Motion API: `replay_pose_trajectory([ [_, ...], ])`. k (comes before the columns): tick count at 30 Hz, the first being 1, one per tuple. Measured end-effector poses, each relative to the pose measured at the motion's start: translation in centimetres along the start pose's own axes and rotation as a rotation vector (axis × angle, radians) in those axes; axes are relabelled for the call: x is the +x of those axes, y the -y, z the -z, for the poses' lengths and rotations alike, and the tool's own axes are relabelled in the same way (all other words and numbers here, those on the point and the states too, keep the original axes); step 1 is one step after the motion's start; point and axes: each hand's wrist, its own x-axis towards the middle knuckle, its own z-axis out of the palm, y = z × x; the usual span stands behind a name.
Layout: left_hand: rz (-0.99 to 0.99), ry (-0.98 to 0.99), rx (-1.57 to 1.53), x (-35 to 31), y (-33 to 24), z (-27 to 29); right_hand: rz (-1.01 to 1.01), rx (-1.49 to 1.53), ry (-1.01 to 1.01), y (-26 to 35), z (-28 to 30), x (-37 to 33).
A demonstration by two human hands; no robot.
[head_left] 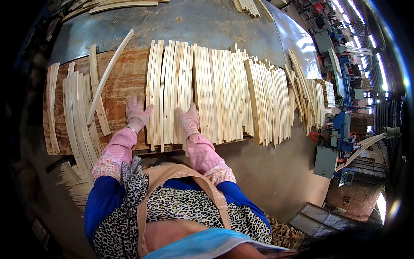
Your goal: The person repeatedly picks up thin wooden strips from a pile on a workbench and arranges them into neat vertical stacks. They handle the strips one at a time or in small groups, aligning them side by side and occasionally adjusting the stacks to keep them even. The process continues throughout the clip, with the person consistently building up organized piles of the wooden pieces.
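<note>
Pale wooden slats (170,90) lie side by side, pointing away from me, on a brown plywood board (125,77). My left hand (138,114), in a pale pink glove, is open on the board with fingers spread, its thumb side against the left edge of this group. At the group's right edge my right hand (189,120), gloved alike, rests on the slats with thumb and fingers apart; its fingertips dip partly out of sight at a narrow gap. Right of that gap runs another row of slats (222,95).
A thicker bundle of slats (269,103) sits farther right, with loose slanted slats (299,93) beyond. On the left lie scattered slats (77,112) and one leaning long slat (111,75). A grey metal tabletop (194,23) extends behind. Blue-grey machines (332,146) stand at right.
</note>
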Motion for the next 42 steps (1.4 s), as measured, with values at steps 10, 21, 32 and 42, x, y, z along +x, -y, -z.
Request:
replay_pose_trajectory([
  [10,0.112,0.056,-1.438,-2.6,-0.3,0.9,0.177,-0.042,0.116,0.2,-1.8,2.6],
  [21,-0.076,-0.049,-1.579,-5.7,-12.1,-2.0,0.375,0.156,-0.085,-7.0,8.7,3.1],
  [32,-0.081,0.301,-0.416,-3.7,-24.6,-3.9,0.279,-0.184,-0.187,-12.1,17.4,12.2],
  [42,-0.314,0.462,-0.363,-2.2,-20.7,-2.2,0.329,-0.277,-0.381,-12.2,16.1,12.8],
])
